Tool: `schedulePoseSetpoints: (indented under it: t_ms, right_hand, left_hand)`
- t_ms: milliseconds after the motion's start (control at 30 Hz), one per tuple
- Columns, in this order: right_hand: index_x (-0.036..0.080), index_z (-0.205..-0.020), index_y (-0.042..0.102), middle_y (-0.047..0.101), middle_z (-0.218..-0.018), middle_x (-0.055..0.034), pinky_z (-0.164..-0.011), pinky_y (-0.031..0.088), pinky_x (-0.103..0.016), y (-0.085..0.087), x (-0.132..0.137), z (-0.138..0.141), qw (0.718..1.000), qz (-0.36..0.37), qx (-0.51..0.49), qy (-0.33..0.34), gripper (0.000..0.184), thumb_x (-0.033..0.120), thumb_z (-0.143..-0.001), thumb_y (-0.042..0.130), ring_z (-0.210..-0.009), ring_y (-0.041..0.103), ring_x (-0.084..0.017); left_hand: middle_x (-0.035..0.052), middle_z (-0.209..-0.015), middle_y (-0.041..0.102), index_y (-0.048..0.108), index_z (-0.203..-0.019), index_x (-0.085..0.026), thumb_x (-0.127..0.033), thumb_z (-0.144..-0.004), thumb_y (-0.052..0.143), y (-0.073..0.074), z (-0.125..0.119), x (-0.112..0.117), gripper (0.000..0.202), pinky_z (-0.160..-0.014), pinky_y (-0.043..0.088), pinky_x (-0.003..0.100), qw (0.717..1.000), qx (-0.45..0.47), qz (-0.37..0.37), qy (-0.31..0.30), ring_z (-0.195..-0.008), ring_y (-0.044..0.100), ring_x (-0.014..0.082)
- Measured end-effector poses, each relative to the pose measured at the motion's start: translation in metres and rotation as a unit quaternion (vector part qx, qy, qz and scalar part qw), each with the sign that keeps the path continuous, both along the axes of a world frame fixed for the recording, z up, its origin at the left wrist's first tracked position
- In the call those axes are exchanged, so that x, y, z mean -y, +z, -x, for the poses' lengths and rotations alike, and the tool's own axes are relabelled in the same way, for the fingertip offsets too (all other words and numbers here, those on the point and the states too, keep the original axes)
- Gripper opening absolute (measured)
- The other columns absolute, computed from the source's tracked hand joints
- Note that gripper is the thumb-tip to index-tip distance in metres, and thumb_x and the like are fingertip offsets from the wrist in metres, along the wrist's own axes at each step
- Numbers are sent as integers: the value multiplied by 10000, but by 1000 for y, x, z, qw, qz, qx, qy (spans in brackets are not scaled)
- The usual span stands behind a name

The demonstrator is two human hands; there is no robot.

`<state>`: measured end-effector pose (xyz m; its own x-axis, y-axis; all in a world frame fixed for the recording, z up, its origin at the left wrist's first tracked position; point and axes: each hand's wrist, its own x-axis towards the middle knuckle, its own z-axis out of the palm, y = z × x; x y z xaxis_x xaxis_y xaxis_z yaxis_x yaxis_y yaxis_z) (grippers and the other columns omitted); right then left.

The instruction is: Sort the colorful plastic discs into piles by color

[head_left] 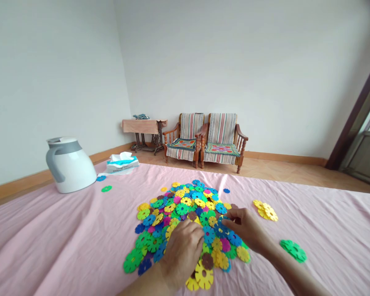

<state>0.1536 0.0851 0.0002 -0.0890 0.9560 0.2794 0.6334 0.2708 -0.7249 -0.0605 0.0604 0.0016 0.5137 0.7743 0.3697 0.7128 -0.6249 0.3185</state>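
A heap of flat plastic snowflake discs (185,209) in green, blue, yellow, pink and brown lies on the pink cloth (64,238). My left hand (182,251) rests on the near side of the heap, fingers curled down into the discs. My right hand (246,228) is at the heap's right edge, its fingertips pinched on a blue disc (221,227). A small group of yellow discs (265,210) lies apart to the right. A small group of green discs (293,250) lies nearer, by my right forearm.
A white kettle (68,164) stands on the cloth at the left, with a tissue pack (122,163) behind it and two stray discs (106,188) nearby. Two striped wooden armchairs (205,139) and a small covered table (144,127) stand against the far wall.
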Motion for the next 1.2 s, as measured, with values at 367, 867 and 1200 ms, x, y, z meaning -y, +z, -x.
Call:
schedulePoseSetpoints:
  t_ms: [367, 867, 1200]
  right_hand:
    - [180, -665, 626, 486, -565, 29, -505, 320, -237, -3, -3, 4, 1000, -8, -16, -2, 254, 349, -810, 504, -539, 432, -120]
    - [209, -671, 499, 438, -587, 48, -522, 371, -242, -11, 0, 15, 992, 39, -117, 23, 151, 327, -763, 515, -563, 464, -127]
    - [198, -687, 499, 437, -559, 60, -479, 311, -226, -13, 10, 41, 972, 83, -212, 55, 222, 397, -741, 580, -501, 385, -92]
  left_hand:
    - [24, -1050, 668, 634, -1077, -224, -180, -764, 729, 0, -1, 1, 330, -915, 455, 387, 999, 52, 4, -16, -1012, 544, 238]
    - [42, -781, 661, 642, -790, -179, -98, -913, 449, 0, 0, -9, 244, -724, 487, 288, 996, 77, -39, 28, -771, 622, 182]
    - [2, -589, 636, 587, -724, -164, -297, -849, 507, 3, 2, -12, 199, -521, 500, 223, 919, 340, 197, 28, -542, 637, 155]
